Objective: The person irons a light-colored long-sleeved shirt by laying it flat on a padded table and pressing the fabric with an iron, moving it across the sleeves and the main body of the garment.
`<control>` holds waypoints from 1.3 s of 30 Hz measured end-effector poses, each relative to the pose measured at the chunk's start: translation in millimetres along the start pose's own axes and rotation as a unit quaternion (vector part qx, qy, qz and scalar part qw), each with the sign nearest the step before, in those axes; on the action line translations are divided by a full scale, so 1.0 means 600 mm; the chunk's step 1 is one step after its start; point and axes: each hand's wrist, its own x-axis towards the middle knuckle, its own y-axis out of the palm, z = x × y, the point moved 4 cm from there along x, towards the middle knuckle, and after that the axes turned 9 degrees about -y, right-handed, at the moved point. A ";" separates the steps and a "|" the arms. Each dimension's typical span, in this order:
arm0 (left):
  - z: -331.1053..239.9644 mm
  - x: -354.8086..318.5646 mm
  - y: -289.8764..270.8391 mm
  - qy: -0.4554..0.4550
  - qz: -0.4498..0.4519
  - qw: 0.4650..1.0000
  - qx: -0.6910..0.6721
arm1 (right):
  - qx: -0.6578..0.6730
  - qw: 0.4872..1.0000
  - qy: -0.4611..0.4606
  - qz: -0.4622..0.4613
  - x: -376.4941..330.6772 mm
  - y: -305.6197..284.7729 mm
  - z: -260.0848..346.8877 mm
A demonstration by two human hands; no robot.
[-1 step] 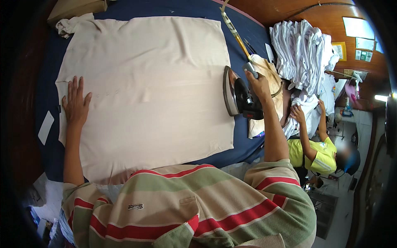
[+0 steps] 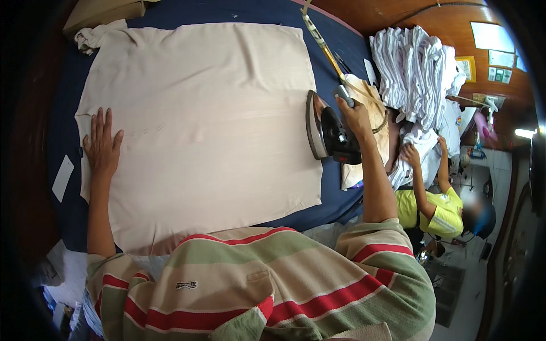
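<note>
A large beige cloth [image 2: 210, 125] lies spread over the dark blue table cover, with soft creases towards its far side. My left hand [image 2: 103, 142] rests flat near the cloth's left edge, fingers stretched out. At the opposite side, my right hand [image 2: 354, 116] is wrapped round the grey handle of an iron [image 2: 333, 131]. The iron is tipped up with its soleplate facing left, at the cloth's right edge. From its handle a yellowish cord [image 2: 324, 48] runs up and away.
A white card [image 2: 63, 178] lies left of the cloth, and a cardboard box [image 2: 102, 16] stands at the far left. Right of the iron are a beige padded piece [image 2: 369, 108] and a tall stack of white garments [image 2: 412, 77]. A co-worker in a yellow shirt [image 2: 435, 211] handles white cloth there.
My left hand has shifted very slightly nearer to me and to the left. The iron and my right hand stay almost where they were.
</note>
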 end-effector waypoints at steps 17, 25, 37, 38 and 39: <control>0.030 0.000 0.032 -0.012 -0.044 0.999 -0.003 | -0.065 0.994 -0.077 -0.037 -0.006 -0.002 -0.002; 0.025 0.001 0.019 -0.006 -0.045 0.999 -0.010 | -0.040 0.991 -0.124 -0.023 0.009 0.005 0.001; 0.021 -0.001 0.013 -0.020 -0.023 0.999 0.010 | -0.102 0.962 -0.201 0.152 -0.018 0.036 0.094; 0.023 -0.002 0.009 -0.028 -0.017 0.999 0.015 | -0.115 0.964 -0.177 0.159 -0.012 0.034 0.111; 0.022 -0.004 0.010 -0.030 -0.008 0.999 0.019 | -0.109 0.971 -0.168 0.134 -0.011 0.031 0.108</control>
